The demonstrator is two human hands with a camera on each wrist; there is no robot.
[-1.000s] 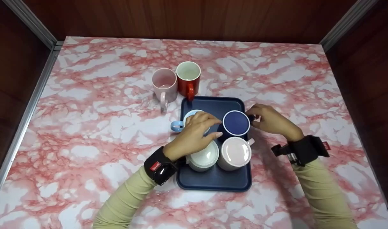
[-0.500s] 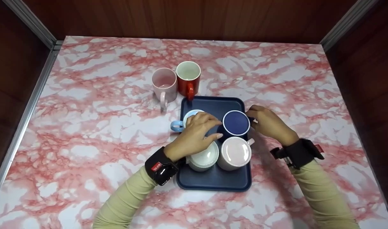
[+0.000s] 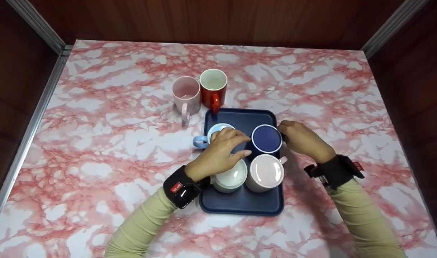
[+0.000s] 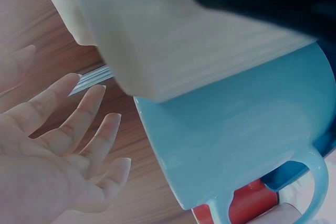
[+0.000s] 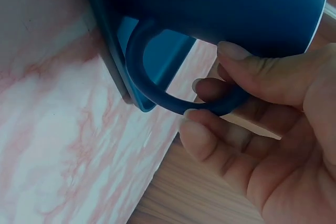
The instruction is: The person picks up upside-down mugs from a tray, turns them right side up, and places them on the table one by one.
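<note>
- Right hand (image 3: 303, 140) pinches navy mug (image 3: 267, 138) by its handle (image 5: 137, 64) at three o'clock;
- left hand (image 3: 222, 153), loosely spread, empty, above light-blue mug (image 4: 236, 124) at navy's nine o'clock.

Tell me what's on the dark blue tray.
A light blue mug, dark blue mug, whitish mug and pale pink mug. From above, the left grip partly covers the light blue and whitish ones; the tray beneath all four is hidden.

Light blue mug (image 3: 218, 128) partly hidden behind the left hand (image 3: 222, 152)
</note>
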